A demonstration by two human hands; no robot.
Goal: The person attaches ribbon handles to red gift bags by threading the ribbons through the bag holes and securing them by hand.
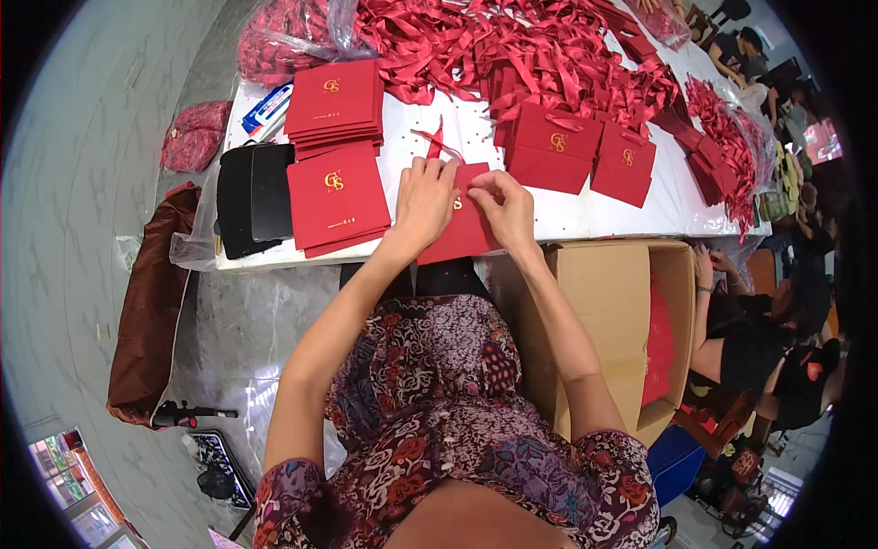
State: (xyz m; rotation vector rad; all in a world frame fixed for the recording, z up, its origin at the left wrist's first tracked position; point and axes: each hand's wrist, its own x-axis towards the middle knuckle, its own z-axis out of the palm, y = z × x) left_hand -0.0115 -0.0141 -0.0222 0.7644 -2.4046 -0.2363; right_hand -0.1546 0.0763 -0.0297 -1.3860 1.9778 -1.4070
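A small red paper bag (455,240) with a gold emblem lies flat at the table's front edge, between my two hands. My left hand (425,203) is closed over its upper left part, fingers bent near a red ribbon (435,139) that sticks up past the bag's top. At the upper right, my right hand (508,212) pinches the bag between thumb and fingers. My hands partly cover the emblem. Just left of them sits a stack of flat red bags (338,197), with another red stack (335,96) behind it.
Red ribbons (430,46) heap across the back of the white table (421,116). Finished-looking red bags (553,151) stand at right. A black pouch (251,199) lies at left. An open cardboard box (585,339) with red contents is by my right arm. Other people work at far right.
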